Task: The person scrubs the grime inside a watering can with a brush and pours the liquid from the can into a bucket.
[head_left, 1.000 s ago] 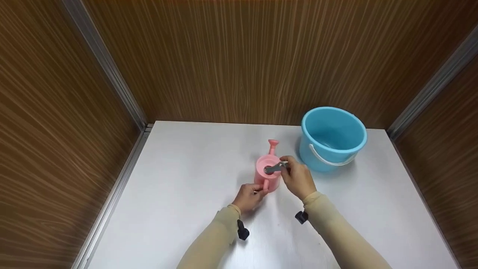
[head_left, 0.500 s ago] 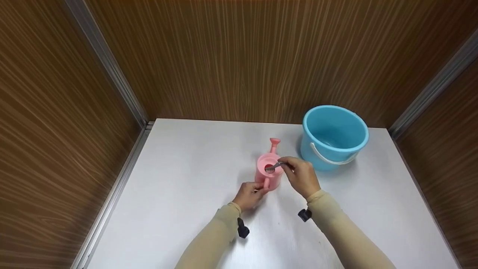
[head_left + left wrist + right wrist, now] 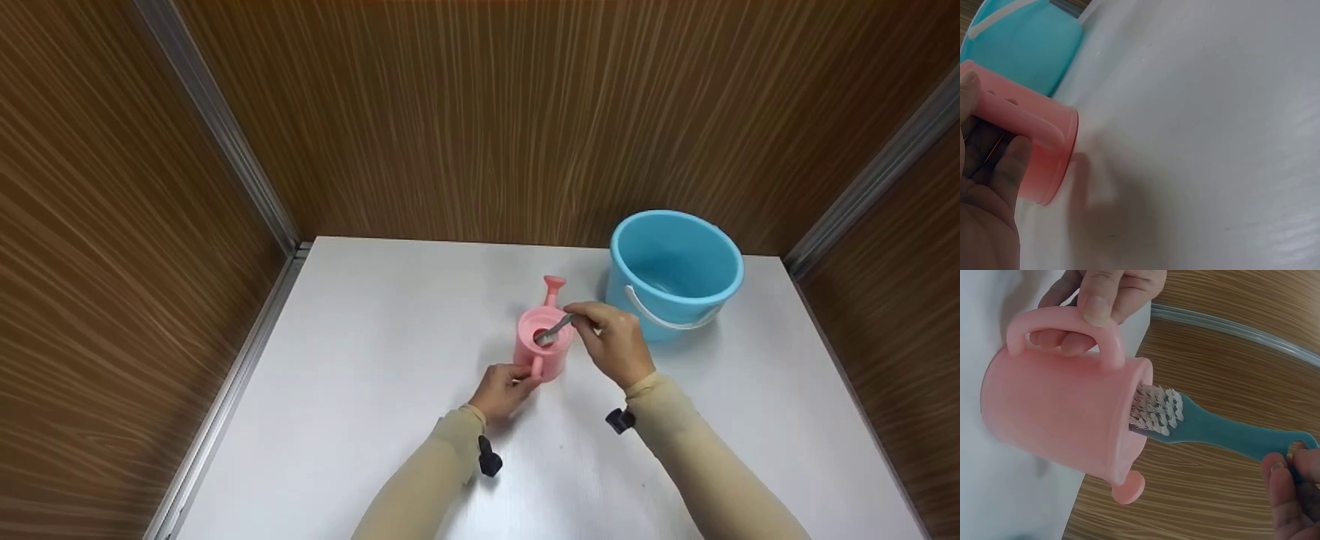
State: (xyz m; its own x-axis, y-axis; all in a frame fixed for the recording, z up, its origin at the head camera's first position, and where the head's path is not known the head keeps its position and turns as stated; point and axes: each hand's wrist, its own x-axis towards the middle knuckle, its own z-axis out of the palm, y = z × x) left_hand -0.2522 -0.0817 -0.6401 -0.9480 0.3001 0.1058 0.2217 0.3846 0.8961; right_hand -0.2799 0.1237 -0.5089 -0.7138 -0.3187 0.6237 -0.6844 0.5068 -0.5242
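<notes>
A pink watering can stands on the white table, its spout toward the back wall. My left hand grips the can's handle, fingers curled through it in the right wrist view. With thumb and fingertips my right hand pinches the end of a scrub brush with a grey-teal handle and white bristles. The brush slants down through the can's top opening; part of its bristled head shows above the rim and the rest is hidden inside. In the left wrist view the can appears from its handle side.
A light blue bucket with a white handle stands at the back right, just beyond my right hand. Wood-grain panels rise behind the white table and along both sides, with metal strips at the corners.
The right hand has shifted slightly right, still pinching the brush. The brush has turned, and more of its white bristles now show at the can's opening. The left hand keeps its grip.
</notes>
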